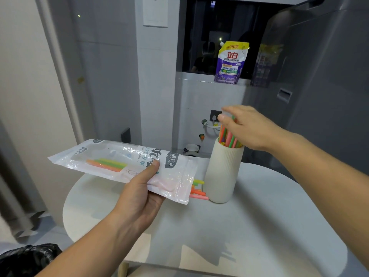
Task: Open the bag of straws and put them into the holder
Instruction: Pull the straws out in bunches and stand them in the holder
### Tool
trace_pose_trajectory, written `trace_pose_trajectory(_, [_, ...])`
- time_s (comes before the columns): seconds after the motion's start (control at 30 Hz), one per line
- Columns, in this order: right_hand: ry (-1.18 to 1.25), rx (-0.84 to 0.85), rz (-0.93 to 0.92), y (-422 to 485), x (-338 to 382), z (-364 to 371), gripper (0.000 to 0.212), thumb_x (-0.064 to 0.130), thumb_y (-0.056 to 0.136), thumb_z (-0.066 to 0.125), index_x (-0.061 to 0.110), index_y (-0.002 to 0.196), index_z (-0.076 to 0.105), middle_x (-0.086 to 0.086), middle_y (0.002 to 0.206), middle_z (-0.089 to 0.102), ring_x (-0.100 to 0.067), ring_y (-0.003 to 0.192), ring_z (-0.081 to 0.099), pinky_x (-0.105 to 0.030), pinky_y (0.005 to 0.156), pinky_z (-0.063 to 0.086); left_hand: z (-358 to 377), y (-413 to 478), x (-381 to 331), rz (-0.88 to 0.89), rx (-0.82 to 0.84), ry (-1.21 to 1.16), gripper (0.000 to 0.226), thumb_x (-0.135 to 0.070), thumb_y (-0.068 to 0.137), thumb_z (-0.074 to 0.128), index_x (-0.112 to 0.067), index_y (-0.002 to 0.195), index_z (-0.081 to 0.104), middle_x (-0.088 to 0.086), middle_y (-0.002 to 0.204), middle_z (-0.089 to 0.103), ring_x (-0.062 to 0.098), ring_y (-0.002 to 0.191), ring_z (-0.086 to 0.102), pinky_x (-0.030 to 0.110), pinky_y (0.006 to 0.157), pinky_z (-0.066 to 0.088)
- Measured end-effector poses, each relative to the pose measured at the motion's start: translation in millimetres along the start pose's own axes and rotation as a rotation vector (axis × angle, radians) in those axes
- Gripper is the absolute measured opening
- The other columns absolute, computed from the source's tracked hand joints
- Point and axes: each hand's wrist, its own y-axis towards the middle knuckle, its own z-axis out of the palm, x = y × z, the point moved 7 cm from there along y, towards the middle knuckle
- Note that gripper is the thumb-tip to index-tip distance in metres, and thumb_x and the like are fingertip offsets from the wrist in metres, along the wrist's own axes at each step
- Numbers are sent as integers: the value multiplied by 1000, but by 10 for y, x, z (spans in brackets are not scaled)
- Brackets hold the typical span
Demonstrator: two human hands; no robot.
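My left hand point(139, 188) grips a clear plastic straw bag point(111, 158) held nearly flat above the table's left side. Orange and green straws show through its far end, and a few straw ends point(198, 188) stick out of its open right end, next to the holder's base. The holder point(222, 170) is a cream ribbed cup standing on the table. A bundle of coloured straws point(227, 137) stands in it. My right hand point(245, 124) hovers over the holder with its fingers around the tops of those straws.
The round white table point(259, 226) fills the lower frame. A purple detergent pouch point(231, 62) stands on the window ledge behind. A grey appliance point(319, 86) is at the right. A black rubbish bag point(28, 260) lies at the bottom left.
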Motion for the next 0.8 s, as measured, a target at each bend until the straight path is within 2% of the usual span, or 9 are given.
trace_pose_trajectory(0.1, [44,-383,-57,-173,98,-304,51,46,103,35,17,143,48,-5,148,47,-22,139,36,-42,110,35,32,-38,-1,-11,-13,-2,77,-20,76,88,-4,144,57,23,142,66,51,133,59,74,111,39])
trace_pose_trajectory(0.17, [205,-624,-102,-418,196,-415,39,36,102,37,11,120,62,-5,120,61,-22,118,50,-31,93,38,49,-47,-31,26,-18,39,48,-15,91,74,-6,137,62,16,133,73,39,124,69,66,107,49])
trace_pose_trajectory(0.23, [501,-698,-28,-669,216,-260,31,29,101,39,9,99,63,-3,93,61,-21,94,56,-33,81,43,72,-50,-65,65,-24,92,28,-11,99,64,-9,126,69,11,122,79,26,110,77,53,98,60])
trace_pose_trajectory(0.3, [920,-563,213,-865,199,211,32,33,103,39,12,98,62,-5,90,63,-19,86,58,-37,84,48,119,-78,-103,103,-26,154,23,-10,99,62,-10,120,72,8,117,81,21,103,79,44,90,63])
trace_pose_trajectory(0.4, [1586,-158,702,-1160,327,1126,50,48,103,37,7,115,62,-17,102,69,-27,89,65,-42,85,52,170,-123,-134,161,-12,268,26,-9,98,64,-10,122,72,8,116,81,20,102,79,37,83,66])
trace_pose_trajectory(0.5, [1974,45,899,-1321,569,1521,64,53,102,33,-2,122,59,-30,116,68,-42,106,66,-52,95,52,218,-186,-114,215,-1,379,34,-7,96,65,-7,129,69,11,118,80,25,105,78,35,81,65])
trace_pose_trajectory(0.57, [2090,38,917,-1328,644,1568,64,51,103,31,-1,125,60,-29,117,69,-43,111,65,-53,98,50,253,-224,-99,255,12,458,35,-6,96,67,-6,130,69,12,120,80,29,110,77,41,89,64])
trace_pose_trajectory(0.63, [2128,37,905,-1328,709,1568,60,47,105,29,1,121,63,-27,113,72,-42,107,68,-49,88,54,282,-262,-104,311,18,527,32,-4,96,67,-6,127,70,12,119,80,30,111,76,49,98,60])
trace_pose_trajectory(0.8, [2082,42,880,-1340,725,1594,50,38,106,34,2,108,68,-23,96,76,-34,79,74,-40,67,56,333,-323,-128,381,36,643,28,-6,94,72,-8,122,73,9,116,81,26,108,78,47,98,61])
